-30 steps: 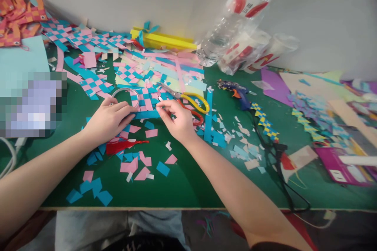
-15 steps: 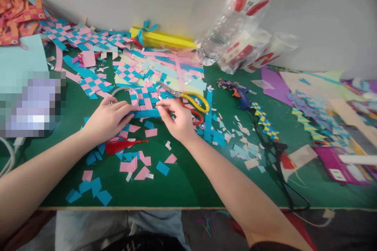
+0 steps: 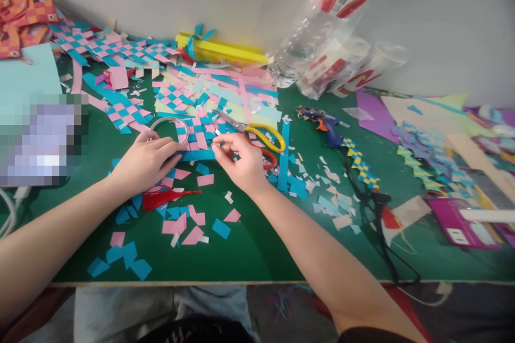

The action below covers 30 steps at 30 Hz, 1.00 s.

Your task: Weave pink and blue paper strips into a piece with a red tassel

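Observation:
A narrow blue paper strip [image 3: 199,155] lies level between my two hands. My left hand [image 3: 145,163] has its fingers closed over the strip's left end, close to the table. At the right end, my right hand [image 3: 241,163] pinches the strip between thumb and forefinger. Just behind the left fingers is a clear roll of tape [image 3: 185,131]. A pink and blue woven paper piece [image 3: 197,131] lies behind the strip, partly covered. Scissors with yellow and red handles [image 3: 267,136] rest beyond my right hand. A red tassel [image 3: 169,199] lies below my left hand.
Paper scraps [image 3: 195,220] litter the green table [image 3: 257,246]. Woven paper strips [image 3: 120,48] and a yellow folded piece [image 3: 225,51] lie at the back. A glue gun [image 3: 330,131], bottle [image 3: 306,37] and wrapped cups [image 3: 341,64] are on the right. A phone [image 3: 44,144] sits left.
My view has shifted very slightly. Both hands stay on the blue strip in nearly the same pose.

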Each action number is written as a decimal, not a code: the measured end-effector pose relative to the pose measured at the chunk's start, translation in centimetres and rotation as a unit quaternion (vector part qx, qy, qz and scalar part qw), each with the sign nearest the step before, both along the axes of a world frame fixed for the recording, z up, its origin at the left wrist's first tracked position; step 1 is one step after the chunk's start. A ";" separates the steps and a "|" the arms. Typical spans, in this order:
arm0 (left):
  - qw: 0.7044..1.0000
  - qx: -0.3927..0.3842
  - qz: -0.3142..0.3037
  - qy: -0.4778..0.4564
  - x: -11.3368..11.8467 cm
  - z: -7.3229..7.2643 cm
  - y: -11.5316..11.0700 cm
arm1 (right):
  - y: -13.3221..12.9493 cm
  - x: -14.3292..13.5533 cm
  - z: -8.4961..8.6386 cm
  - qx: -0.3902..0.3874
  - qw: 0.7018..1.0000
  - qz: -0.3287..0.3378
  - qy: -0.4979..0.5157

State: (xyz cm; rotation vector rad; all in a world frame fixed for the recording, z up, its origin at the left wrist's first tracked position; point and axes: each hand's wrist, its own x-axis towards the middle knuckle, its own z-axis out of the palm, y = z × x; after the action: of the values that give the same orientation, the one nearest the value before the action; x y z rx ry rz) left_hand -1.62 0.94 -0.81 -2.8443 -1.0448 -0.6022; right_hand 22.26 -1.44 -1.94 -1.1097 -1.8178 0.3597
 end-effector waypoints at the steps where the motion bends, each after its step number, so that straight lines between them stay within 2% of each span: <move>1: 1.000 0.001 -0.001 0.000 0.0 0.0 0.0 | 0.0 0.0 0.0 0.001 1.000 -0.002 -0.003; 30: 1.000 -0.025 -0.002 0.007 0.0 0.1 0.1 | 0.2 0.0 0.0 0.046 0.998 0.024 -0.029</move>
State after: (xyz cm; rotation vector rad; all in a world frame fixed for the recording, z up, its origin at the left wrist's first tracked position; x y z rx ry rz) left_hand -1.61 1.04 -0.76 -2.8893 -1.0690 -0.5641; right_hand 22.27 -1.23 -1.92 -1.0234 -1.8946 0.2714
